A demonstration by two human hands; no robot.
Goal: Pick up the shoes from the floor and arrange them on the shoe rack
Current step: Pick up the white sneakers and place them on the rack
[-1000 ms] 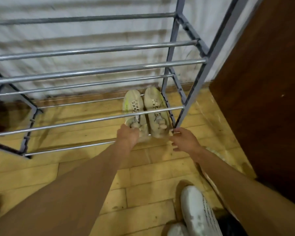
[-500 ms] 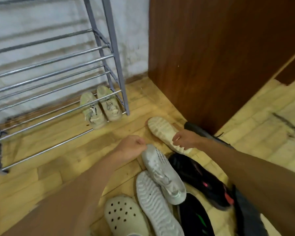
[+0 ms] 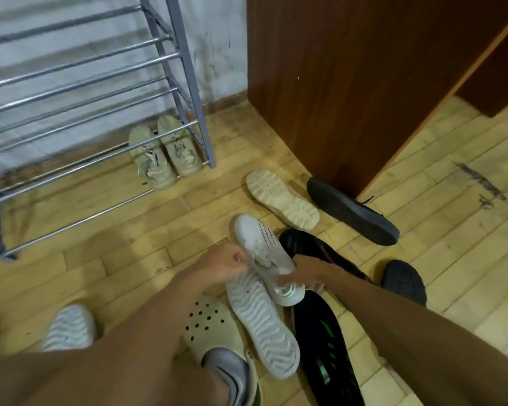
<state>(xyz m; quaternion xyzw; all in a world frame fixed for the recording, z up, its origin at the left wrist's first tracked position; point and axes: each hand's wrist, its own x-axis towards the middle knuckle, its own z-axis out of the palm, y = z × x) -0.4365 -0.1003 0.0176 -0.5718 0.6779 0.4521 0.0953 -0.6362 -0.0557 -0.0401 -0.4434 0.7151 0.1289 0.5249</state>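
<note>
Obs.: white sneaker (image 3: 257, 241) sits sole-down on the floor (image 3: 123, 253), in front of the shoe rack (image 3: 188, 83) and a little right of its right post, toe toward the rack. Both hands are clamped on it. The left hand (image 3: 226, 263) is curled in at the lace side; the right hand (image 3: 304, 275) is wrapped over the heel collar. Its mate (image 3: 261, 320) lies sole-up just behind it, farther from the rack. A beige pair (image 3: 165, 150) sits low in the rack at its right end.

Handling (judgement): light. The upper looks soft and would crush if squeezed; the rubber sole looks stiff. Loose laces may snag. The heel collar or tongue looks like the best hold. The rack tiers are bare rails, so the sole must bridge two rails or the shoe will tip through.
</note>
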